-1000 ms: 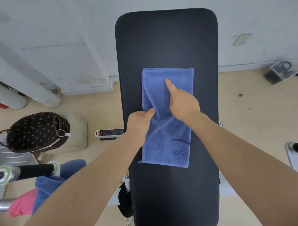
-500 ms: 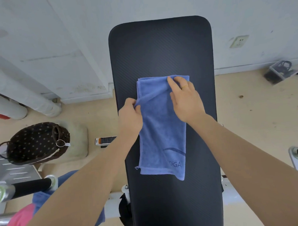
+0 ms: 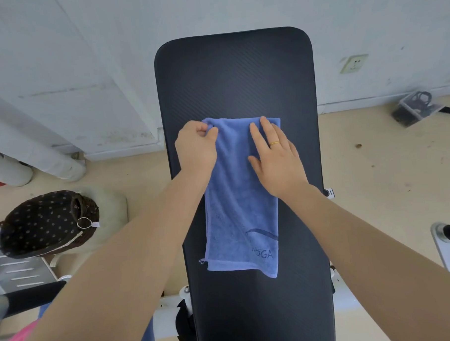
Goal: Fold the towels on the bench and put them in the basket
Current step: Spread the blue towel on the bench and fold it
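Where the bench runs away from the camera, a blue towel lies lengthwise on its black pad, folded into a narrow strip. The near end carries dark lettering and a curved mark, and a small loop sticks out at its near left corner. Both forearms reach in from the bottom corners. Past the lettering, the right hand lies flat on the towel's right half, fingers straight and spread toward the far edge, a gold ring on one finger. Across from it, the left hand pinches the far left corner, fingers curled round the cloth. The hands are apart, with bare towel between them. To the left on the floor, well apart from the bench, sits a dotted brown basket.
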The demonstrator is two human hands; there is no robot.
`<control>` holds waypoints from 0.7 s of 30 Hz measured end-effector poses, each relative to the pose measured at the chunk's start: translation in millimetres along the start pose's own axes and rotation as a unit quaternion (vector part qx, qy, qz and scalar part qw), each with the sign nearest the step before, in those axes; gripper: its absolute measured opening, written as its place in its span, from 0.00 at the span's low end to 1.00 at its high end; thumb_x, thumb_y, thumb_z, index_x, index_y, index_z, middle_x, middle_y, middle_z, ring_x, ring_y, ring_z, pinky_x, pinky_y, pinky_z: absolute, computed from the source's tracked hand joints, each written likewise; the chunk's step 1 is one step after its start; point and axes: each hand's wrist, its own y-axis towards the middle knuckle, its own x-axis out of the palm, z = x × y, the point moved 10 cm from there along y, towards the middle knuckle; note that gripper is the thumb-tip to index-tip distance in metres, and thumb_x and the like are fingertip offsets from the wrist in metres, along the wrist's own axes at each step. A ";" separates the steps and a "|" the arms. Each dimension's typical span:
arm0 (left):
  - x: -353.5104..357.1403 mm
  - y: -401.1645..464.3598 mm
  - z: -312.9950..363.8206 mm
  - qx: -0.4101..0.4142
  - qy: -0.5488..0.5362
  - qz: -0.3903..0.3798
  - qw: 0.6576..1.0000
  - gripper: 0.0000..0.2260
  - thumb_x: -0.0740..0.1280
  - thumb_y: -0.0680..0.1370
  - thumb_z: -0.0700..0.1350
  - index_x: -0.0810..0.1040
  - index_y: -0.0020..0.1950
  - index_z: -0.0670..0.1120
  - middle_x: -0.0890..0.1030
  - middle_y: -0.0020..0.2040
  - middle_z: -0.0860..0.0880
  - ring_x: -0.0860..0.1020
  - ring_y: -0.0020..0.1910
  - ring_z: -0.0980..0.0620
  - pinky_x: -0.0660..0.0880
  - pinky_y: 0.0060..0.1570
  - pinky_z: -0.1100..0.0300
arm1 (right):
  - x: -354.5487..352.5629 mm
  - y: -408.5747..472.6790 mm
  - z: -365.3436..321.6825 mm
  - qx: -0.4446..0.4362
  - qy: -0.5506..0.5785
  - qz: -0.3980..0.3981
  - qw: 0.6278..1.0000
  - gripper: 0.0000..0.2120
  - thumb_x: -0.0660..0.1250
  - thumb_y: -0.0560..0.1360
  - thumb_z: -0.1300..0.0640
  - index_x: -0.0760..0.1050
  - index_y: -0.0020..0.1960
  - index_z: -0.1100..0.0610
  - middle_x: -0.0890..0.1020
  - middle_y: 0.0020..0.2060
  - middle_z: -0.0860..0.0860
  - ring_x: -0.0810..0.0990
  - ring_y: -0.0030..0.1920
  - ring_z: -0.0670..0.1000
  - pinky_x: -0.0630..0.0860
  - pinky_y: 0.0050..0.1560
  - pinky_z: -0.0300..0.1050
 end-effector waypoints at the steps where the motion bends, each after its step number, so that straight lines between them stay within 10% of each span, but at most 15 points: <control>1: -3.7 1.7 2.7 0.013 -0.005 0.012 1.000 0.10 0.65 0.76 0.41 0.70 0.36 0.49 0.72 0.32 0.55 0.70 0.32 0.58 0.67 0.34 0.69 | 4.6 -1.0 3.3 0.006 -0.004 -0.013 1.000 0.33 0.57 0.79 0.49 0.43 0.77 0.53 0.43 0.77 0.53 0.44 0.76 0.55 0.51 0.73 0.52; 7: -19.7 -1.3 -14.1 0.046 0.062 0.004 0.997 0.09 0.66 0.77 0.43 0.65 0.49 0.46 0.70 0.35 0.55 0.69 0.33 0.58 0.66 0.34 0.68 | 13.7 -1.1 13.9 0.003 -0.033 -0.054 0.998 0.43 0.62 0.75 0.42 0.38 0.76 0.53 0.37 0.76 0.53 0.39 0.76 0.56 0.50 0.74 0.54; 10: -25.6 -29.8 -25.4 0.072 0.077 0.003 0.994 0.11 0.68 0.76 0.46 0.66 0.49 0.46 0.70 0.35 0.55 0.70 0.33 0.59 0.67 0.35 0.74 | 1.2 -16.8 14.8 -0.004 -0.016 0.010 1.000 0.40 0.68 0.72 0.47 0.52 0.76 0.58 0.49 0.76 0.59 0.53 0.75 0.60 0.60 0.69 0.58; 13: -14.2 -70.5 -53.9 0.045 0.069 -0.052 0.995 0.09 0.67 0.76 0.47 0.68 0.48 0.47 0.72 0.36 0.55 0.72 0.35 0.57 0.69 0.37 0.69 | -0.9 -57.9 4.5 -0.055 0.008 0.119 0.991 0.18 0.72 0.68 0.58 0.74 0.56 0.62 0.76 0.57 0.60 0.79 0.51 0.62 0.79 0.42 0.53; 15: -7.6 -93.3 -76.5 0.001 0.065 -0.083 0.994 0.07 0.66 0.76 0.47 0.70 0.49 0.47 0.73 0.38 0.55 0.73 0.38 0.54 0.72 0.42 0.61 | 14.0 -87.3 -1.4 -0.084 0.033 0.106 0.990 0.08 0.70 0.68 0.60 0.73 0.43 0.61 0.78 0.41 0.56 0.78 0.35 0.58 0.74 0.28 0.45; 21: -18.1 -147.0 -138.7 -0.101 0.071 -0.069 0.990 0.08 0.63 0.78 0.44 0.74 0.55 0.41 0.76 0.45 0.49 0.75 0.44 0.51 0.71 0.44 0.60 | 74.5 -164.3 -22.5 -0.186 -0.064 0.006 0.980 0.16 0.70 0.66 0.44 0.75 0.42 0.56 0.77 0.37 0.51 0.77 0.33 0.53 0.73 0.30 0.44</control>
